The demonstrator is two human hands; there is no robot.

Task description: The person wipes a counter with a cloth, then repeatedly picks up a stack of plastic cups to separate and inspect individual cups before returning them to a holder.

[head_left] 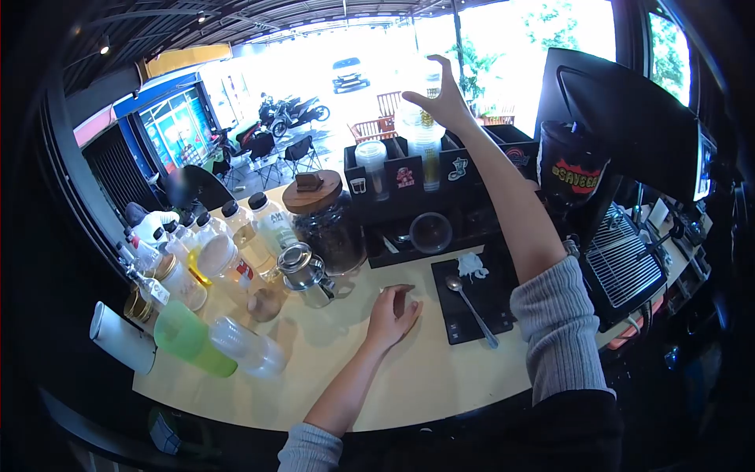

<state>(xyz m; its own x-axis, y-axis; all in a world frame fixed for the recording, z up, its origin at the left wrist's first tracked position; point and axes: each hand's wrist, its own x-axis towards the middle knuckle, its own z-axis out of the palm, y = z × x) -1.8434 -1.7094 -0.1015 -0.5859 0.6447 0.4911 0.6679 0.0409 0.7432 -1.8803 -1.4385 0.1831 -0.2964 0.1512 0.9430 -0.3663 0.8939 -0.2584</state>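
Note:
My right hand (444, 98) is raised with thumb and fingers spread, at the upper part of a tall stack of clear plastic cups (425, 153) in the black organizer (401, 175). Whether it touches the cups is unclear. On the counter (314, 370) rests my left hand (392, 317), its fingers curled loosely with a gap between thumb and fingers and nothing seen in it. To its right lies a black mat (472, 311) with a long spoon (472, 311) and a crumpled white tissue (473, 266). A steel lidded pot (305, 271) stands to its left.
Bottles (250, 248), a wooden-lidded dark jar (324, 224), a green cup (189, 338) and a clear cup (245, 346) stand at the left. A machine with a drip grate (625, 256) is at the right. A person (149, 224) sits beyond the counter.

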